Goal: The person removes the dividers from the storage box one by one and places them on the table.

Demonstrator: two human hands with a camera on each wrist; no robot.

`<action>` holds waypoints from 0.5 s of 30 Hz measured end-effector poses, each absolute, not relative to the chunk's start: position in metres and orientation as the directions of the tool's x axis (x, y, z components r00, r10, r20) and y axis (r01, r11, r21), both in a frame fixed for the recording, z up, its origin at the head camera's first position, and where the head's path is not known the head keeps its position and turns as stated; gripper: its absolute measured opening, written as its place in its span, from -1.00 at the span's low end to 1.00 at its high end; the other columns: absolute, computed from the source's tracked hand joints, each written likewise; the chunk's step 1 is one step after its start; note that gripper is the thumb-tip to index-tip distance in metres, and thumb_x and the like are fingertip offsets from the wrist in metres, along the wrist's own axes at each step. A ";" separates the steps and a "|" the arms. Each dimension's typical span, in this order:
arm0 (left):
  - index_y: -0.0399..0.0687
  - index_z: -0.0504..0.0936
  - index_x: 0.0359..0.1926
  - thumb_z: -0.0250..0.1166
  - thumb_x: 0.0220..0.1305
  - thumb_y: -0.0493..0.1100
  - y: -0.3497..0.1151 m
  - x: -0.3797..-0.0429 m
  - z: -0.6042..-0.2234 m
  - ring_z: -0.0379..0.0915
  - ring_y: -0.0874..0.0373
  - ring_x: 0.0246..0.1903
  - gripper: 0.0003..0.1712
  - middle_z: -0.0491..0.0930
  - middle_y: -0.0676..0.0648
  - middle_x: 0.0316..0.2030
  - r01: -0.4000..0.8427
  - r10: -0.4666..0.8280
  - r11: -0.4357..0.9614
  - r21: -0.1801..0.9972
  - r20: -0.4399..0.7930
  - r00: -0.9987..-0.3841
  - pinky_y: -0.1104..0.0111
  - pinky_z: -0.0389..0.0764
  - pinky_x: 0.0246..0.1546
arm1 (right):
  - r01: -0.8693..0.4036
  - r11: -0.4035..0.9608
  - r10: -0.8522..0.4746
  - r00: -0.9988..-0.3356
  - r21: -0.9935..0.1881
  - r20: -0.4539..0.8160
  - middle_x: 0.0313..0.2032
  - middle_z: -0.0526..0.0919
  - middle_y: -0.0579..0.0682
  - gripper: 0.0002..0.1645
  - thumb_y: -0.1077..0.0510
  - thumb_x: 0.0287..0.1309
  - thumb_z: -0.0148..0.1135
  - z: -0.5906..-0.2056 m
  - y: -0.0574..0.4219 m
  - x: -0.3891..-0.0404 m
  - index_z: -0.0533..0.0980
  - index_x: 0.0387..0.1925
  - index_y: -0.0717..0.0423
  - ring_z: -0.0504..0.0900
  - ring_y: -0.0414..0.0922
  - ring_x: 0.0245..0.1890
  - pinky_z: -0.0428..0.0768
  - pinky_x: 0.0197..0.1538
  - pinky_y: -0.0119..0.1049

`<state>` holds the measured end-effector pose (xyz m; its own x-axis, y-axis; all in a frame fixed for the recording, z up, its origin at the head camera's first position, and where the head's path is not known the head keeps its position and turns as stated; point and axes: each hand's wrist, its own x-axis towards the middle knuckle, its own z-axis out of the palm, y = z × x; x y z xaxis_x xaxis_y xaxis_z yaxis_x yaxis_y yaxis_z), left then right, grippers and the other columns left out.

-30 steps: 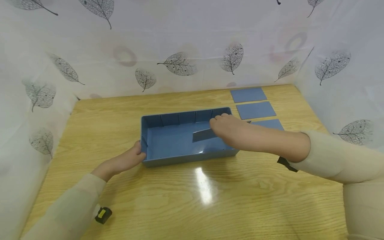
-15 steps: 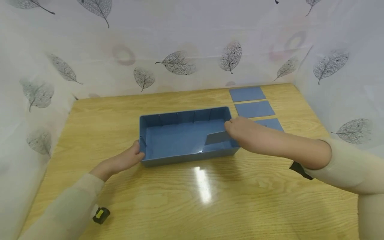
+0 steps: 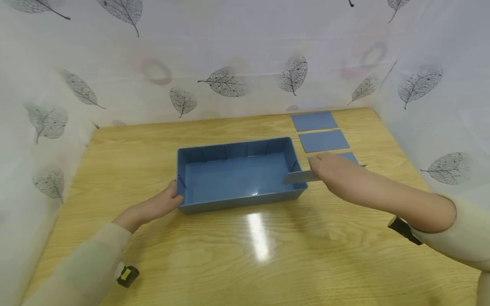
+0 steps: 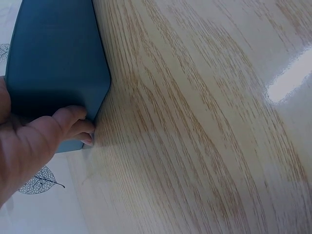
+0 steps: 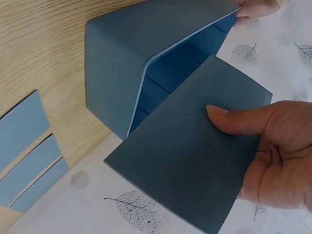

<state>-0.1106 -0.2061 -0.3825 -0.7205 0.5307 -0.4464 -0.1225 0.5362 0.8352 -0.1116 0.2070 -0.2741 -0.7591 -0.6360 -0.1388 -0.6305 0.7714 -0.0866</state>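
Observation:
A long blue plastic box (image 3: 241, 202) with slotted inner walls sits on the wooden table. My left hand (image 3: 158, 205) holds its left end; in the left wrist view, fingers (image 4: 73, 116) curl against the box's end wall (image 4: 58, 58). A thin blue divider panel (image 3: 300, 176) is pinched in my right hand (image 3: 342, 175), above the box's right end. In the right wrist view, the thumb (image 5: 239, 121) lies flat on the face of the divider (image 5: 180, 156), and the other fingers are hidden behind it. The divider's left end overlaps the box's right rim in the head view.
Three flat blue panels lie in a column right of the box: a far one (image 3: 314, 121), a middle one (image 3: 323, 140), and a near one (image 3: 349, 156) partly behind my right hand. A leaf-printed white sheet (image 3: 260, 38) encloses the table's back and sides.
My right hand has carried the divider rightward, from over the inside of the box to its right end. The left hand stays at the box's left end.

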 end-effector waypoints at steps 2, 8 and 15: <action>-0.39 -0.63 0.36 -0.24 0.39 -0.26 -0.206 -0.111 -0.383 -0.70 -0.35 0.36 -0.17 -0.62 -0.44 0.37 -0.125 0.529 0.539 0.833 -0.451 -0.719 -0.29 -0.32 0.26 | -0.625 0.777 -0.629 -0.765 -0.075 -0.139 -0.62 0.28 -0.07 -0.63 0.66 -0.03 -0.01 -0.275 0.213 -0.110 0.28 -0.58 0.16 0.22 -0.16 -0.57 0.26 -0.49 -0.33; -0.39 -0.60 0.36 -0.23 0.39 -0.28 -0.206 -0.112 -0.386 -0.66 -0.35 0.37 -0.18 -0.58 -0.46 0.38 -0.127 0.521 0.551 0.825 -0.459 -0.720 -0.28 -0.30 0.27 | -0.624 0.780 -0.625 -0.768 -0.056 -0.140 -0.66 0.12 -0.10 -0.54 0.65 0.00 -0.05 -0.281 0.229 -0.105 0.15 -0.63 0.07 0.05 -0.18 -0.57 0.05 -0.48 -0.37; -0.42 -0.61 0.35 -0.22 0.38 -0.27 -0.205 -0.112 -0.382 -0.67 -0.36 0.36 -0.17 -0.59 -0.47 0.37 -0.132 0.513 0.555 0.821 -0.463 -0.723 -0.28 -0.30 0.27 | -0.618 0.782 -0.623 -0.772 -0.076 -0.128 -0.64 0.19 -0.11 -0.59 0.57 0.05 0.06 -0.286 0.246 -0.106 0.20 -0.60 0.09 0.13 -0.17 -0.57 0.16 -0.48 -0.34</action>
<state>-0.1123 -0.2051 -0.3825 -0.7227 0.5128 -0.4633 -0.1323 0.5554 0.8210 -0.1058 0.2464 -0.2863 -0.7719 -0.6226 -0.1284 -0.6182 0.7823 -0.0764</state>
